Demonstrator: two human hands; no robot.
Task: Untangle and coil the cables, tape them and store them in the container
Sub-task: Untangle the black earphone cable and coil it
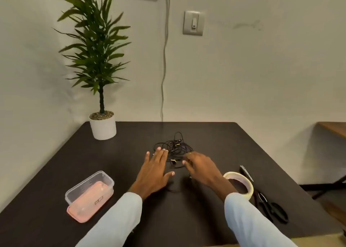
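A tangle of thin black cables (pixel 177 145) lies in the middle of the dark table (pixel 215 140). My left hand (pixel 154 169) is spread flat with straight fingers, its fingertips at the left edge of the tangle. My right hand (pixel 200 167) reaches to the tangle's near right side with fingers bent downward; whether it holds a cable cannot be made out. A roll of pale tape (pixel 241 184) sits just right of my right wrist. The clear plastic container (pixel 89 189) rests on its pink lid at the near left.
Black-handled scissors (pixel 269 203) lie right of the tape roll, near the table's right edge. A potted plant in a white pot (pixel 103 126) stands at the far left corner. A grey cord (pixel 164 59) hangs down the wall behind the table.
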